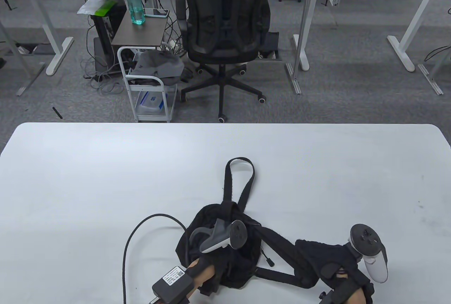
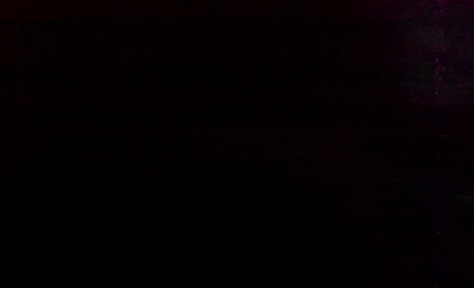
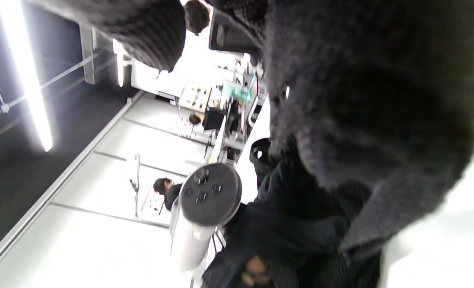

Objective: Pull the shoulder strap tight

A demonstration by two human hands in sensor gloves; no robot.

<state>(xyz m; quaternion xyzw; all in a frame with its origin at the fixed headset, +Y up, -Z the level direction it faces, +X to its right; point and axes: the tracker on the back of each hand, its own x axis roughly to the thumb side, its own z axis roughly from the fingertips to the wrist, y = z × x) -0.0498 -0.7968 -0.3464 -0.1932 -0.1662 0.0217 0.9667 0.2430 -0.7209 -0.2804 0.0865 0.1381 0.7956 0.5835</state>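
Note:
A black fabric bag (image 1: 246,268) lies near the table's front edge, and a carry loop (image 1: 243,180) trails away from it. My left hand (image 1: 218,251), under its tracker (image 1: 229,235), rests on the bag's top; its black fingers blend into the fabric. The left wrist view is fully dark. A shoulder strap (image 1: 278,242) runs rightward from the bag into my right hand (image 1: 317,256), whose fingers curl round it. In the right wrist view the gloved fingers (image 3: 373,120) fill the upper right, with the strap (image 3: 365,232) below them and the bag (image 3: 293,224) beyond.
A black cable (image 1: 141,230) curves across the white table (image 1: 105,177) from my left wrist. Beyond the far edge stand an office chair (image 1: 225,18) and a small white cart (image 1: 148,85).

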